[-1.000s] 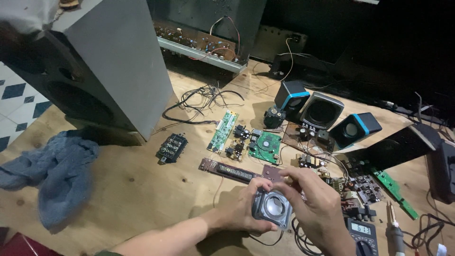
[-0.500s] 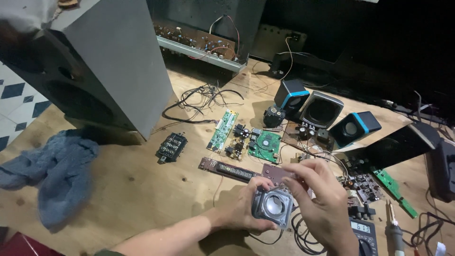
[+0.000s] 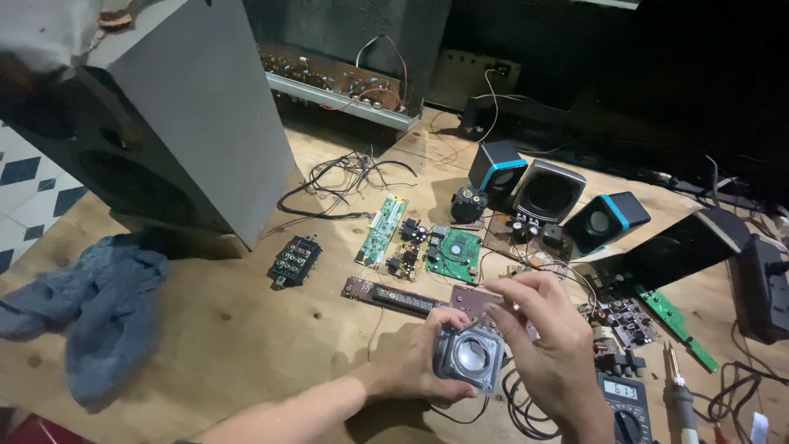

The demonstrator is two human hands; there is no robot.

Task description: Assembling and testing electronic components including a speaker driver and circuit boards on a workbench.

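Head view: small speaker driver held near the tabletop's near edge.
Left hand (image 3: 423, 362) grip clamped on the square-framed speaker driver (image 3: 469, 358); right hand (image 3: 552, 345) fingers pinched together just above it, beside the multimeter (image 3: 622, 403).

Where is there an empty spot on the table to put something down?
Bare wood lies between the blue cloth, the small black connector block and the left hand. Another free strip runs beside the big grey speaker, before the tangled wires. It is crowded around the circuit boards, small blue speakers and multimeter.
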